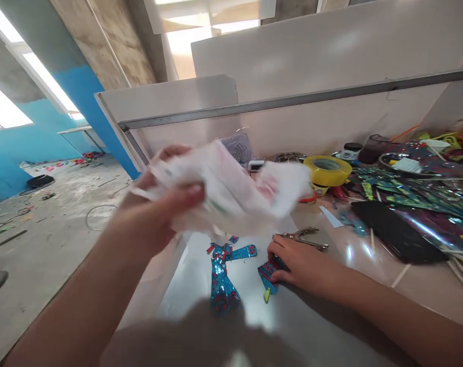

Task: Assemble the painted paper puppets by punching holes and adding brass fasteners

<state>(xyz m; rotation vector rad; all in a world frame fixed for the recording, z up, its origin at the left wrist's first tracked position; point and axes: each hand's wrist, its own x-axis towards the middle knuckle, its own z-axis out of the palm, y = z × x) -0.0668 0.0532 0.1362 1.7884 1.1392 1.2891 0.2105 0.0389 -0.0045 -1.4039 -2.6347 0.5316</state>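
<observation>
My left hand (155, 204) is closed around a crumpled white cloth (231, 193) with pinkish stains, raised above the board and smeared by motion. Whether it is cloth or tissue I cannot tell for sure. Lower right, my right hand (296, 262) rests on the pale board (185, 316), its fingers curled over a blue and red patterned piece (267, 272) with a yellow-green tip. Beside it lies a shiny blue and red figure (223, 280) with one arm-like strip pointing right; the cloth covers what lies above it. Metal pliers (307, 237) touch or nearly touch my right fingers.
At the back right stand a roll of yellow tape (326, 171) and a dark-lidded jar (351, 151). A black phone-like slab (397, 232) lies among shiny patterned scraps (391, 183) and thin sticks. A white panel (330, 56) rises behind the table. Litter covers the floor at left.
</observation>
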